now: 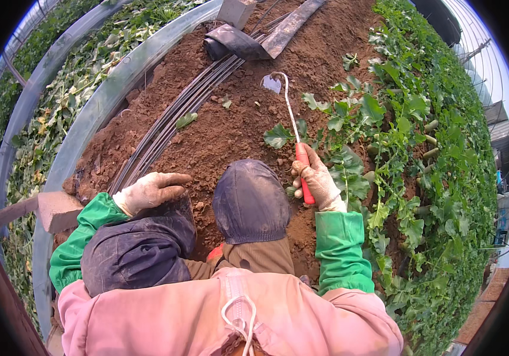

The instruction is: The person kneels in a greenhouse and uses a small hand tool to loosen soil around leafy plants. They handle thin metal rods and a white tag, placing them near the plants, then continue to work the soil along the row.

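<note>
My right hand (319, 180), in a soil-stained white glove, grips the red handle (305, 167) of a small hand hoe. From it a thin white shaft (291, 109) runs forward and hooks over to the metal blade (272, 83), which meets the brown soil (232, 129). Green lobed leaves (279, 136) lie close to the shaft. My left hand (154, 191), also gloved, holds nothing; its thumb and fingers are apart above my left knee (138, 253). Dark knee covers are on both legs, and my right knee (252, 202) is between the hands.
Left of the bare soil lies a bundle of thin rods (183, 109), with a folded black sheet (238, 44) across it. Concrete blocks (58, 211) stand beside clear plastic film (103, 93). Dense radish plants (414, 107) fill the right, some pale green roots (430, 153) showing.
</note>
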`<state>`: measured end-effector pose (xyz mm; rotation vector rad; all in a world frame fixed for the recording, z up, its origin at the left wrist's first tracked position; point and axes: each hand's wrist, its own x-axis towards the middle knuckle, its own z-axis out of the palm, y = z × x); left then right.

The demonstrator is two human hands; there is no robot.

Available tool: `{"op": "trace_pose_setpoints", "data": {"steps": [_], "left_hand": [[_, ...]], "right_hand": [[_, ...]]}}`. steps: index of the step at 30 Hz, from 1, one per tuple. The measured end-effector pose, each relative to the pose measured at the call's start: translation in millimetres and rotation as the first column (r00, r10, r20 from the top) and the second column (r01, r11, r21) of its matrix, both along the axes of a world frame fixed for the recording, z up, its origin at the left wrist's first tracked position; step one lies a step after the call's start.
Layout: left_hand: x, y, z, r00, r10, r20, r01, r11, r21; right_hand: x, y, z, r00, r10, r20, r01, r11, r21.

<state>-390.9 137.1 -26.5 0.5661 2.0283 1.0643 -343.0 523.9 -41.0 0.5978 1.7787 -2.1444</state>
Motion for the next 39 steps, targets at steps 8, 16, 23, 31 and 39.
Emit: {"op": "trace_pose_setpoints", "data": {"steps": [8, 16, 23, 31, 39], "left_hand": [[-8, 6, -20, 0.999, -0.024, 0.032, 0.024, 1.000, -0.008], [-4, 0, -36, 0.986, 0.036, 0.165, -0.037, 0.999, 0.005], [0, 1, -41, 0.946, 0.126, 0.298, -0.129, 0.992, -0.009], [-1, 5, -40, 0.942, 0.130, 0.310, -0.119, 0.991, -0.055], [0, 5, -45, 0.902, 0.155, 0.403, -0.130, 0.987, -0.091]], "right_hand": [[111, 1, -70, 0.856, -0.020, 0.517, -0.079, 0.982, 0.170], [51, 17, -149, 0.891, -0.324, 0.319, 0.282, 0.944, 0.173], [37, 9, -199, 0.806, -0.436, 0.401, 0.374, 0.899, 0.227], [101, 4, -184, 0.866, -0.310, 0.392, 0.239, 0.946, 0.220], [-73, 65, -230, 0.703, -0.639, 0.311, 0.571, 0.769, 0.288]]}}
